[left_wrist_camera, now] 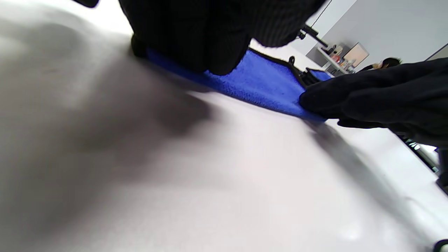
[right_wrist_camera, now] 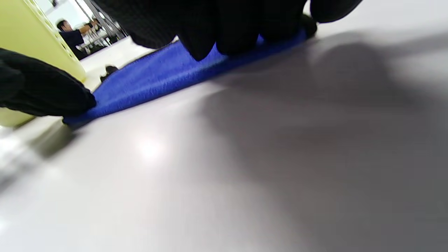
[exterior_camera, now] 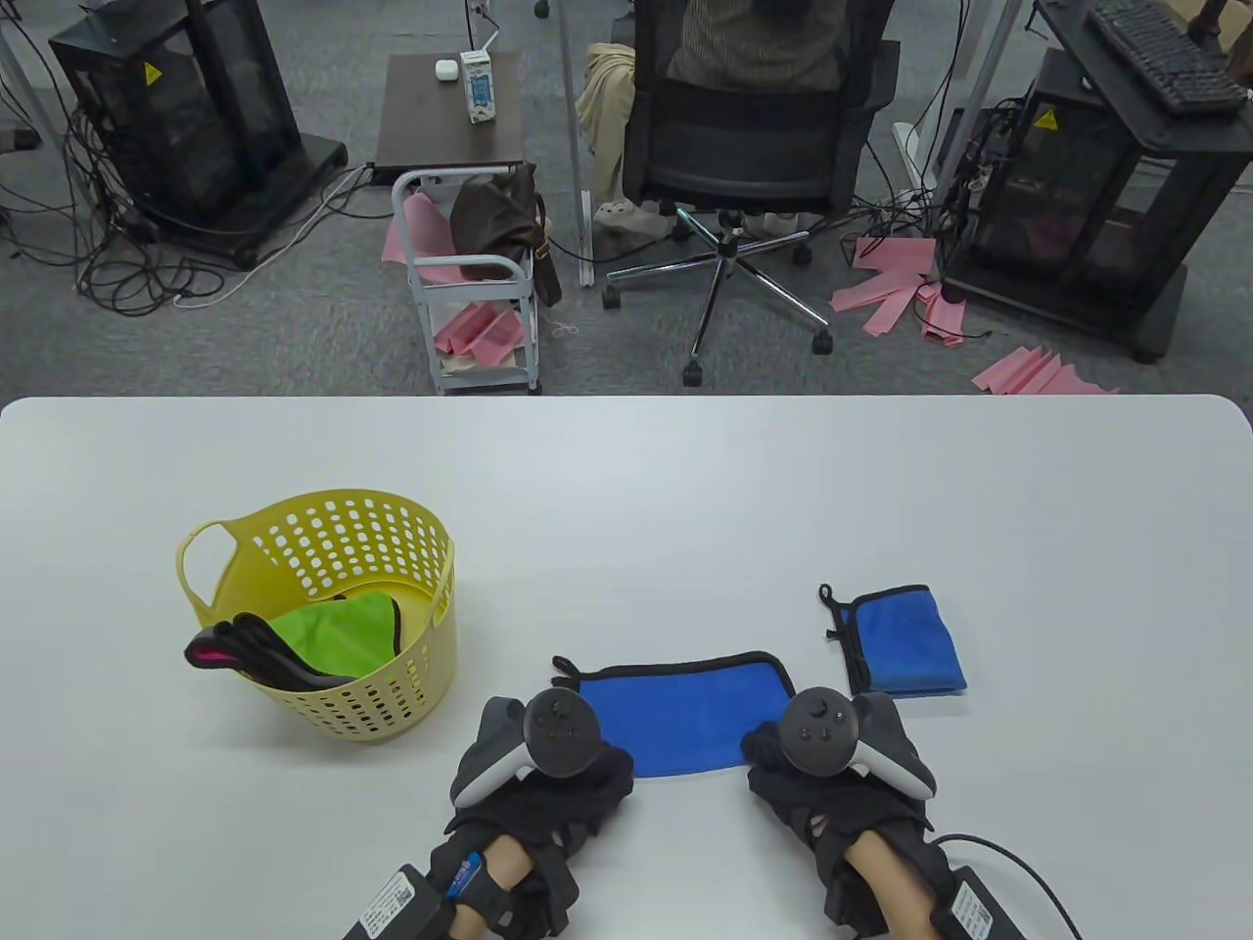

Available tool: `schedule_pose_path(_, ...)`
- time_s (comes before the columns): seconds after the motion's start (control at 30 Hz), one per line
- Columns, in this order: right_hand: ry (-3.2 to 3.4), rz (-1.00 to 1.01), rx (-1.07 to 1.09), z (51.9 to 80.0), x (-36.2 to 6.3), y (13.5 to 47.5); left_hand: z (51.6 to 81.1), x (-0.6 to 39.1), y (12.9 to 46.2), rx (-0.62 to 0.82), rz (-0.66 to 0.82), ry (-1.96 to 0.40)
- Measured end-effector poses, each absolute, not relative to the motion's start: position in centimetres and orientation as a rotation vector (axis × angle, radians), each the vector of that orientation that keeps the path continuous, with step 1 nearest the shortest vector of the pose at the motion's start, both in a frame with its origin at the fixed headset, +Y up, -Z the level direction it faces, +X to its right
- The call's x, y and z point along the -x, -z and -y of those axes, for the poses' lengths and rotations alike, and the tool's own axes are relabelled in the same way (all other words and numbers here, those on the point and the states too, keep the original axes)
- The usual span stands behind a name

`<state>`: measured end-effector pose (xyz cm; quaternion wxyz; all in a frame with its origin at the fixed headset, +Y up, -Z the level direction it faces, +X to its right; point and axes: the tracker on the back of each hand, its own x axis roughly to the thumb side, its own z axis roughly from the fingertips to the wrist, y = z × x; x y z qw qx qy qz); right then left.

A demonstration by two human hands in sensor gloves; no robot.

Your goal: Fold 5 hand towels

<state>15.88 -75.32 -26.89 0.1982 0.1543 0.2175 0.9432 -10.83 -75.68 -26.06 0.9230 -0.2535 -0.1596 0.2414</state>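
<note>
A blue towel [exterior_camera: 685,720], folded once and edged in black, is laid flat on the white table [exterior_camera: 626,490] near its front edge; its near left corner is held down by the left hand [exterior_camera: 543,759] and its near right corner by the right hand [exterior_camera: 832,759], though whether the cloth is pinched or only pressed cannot be told; a second, folded blue towel [exterior_camera: 905,641] is seen just to the right, apart from it; a yellow perforated basket [exterior_camera: 323,617] is placed to the left, and in it a green towel [exterior_camera: 333,636] is piled over dark-edged ones [exterior_camera: 245,651].
</note>
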Motion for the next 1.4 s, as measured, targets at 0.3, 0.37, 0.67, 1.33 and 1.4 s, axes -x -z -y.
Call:
schedule_pose_path(0.3,-2.795,-0.492,-0.155,72.5,-15.5,31.4,73.4,11.4,25.4,0.235,0.365,-0.421)
schedule_pose_path(0.37,-2.854,-0.549,-0.082,72.6,-15.3,32.6,73.0,11.6,25.3,0.168,0.363,-0.358)
schedule_pose_path(0.67,-3.096,-0.778,0.212,75.6,-13.9,35.8,73.4,12.4,25.8,0.145,0.313,-0.244)
schedule_pose_path(1.33,-2.743,-0.685,0.121,71.4,-14.0,34.3,73.2,13.0,26.0,0.175,0.294,-0.276)
schedule_pose_path(1.4,-2.728,-0.608,0.107,70.1,-14.2,34.2,73.2,13.2,26.1,0.175,0.292,-0.286)
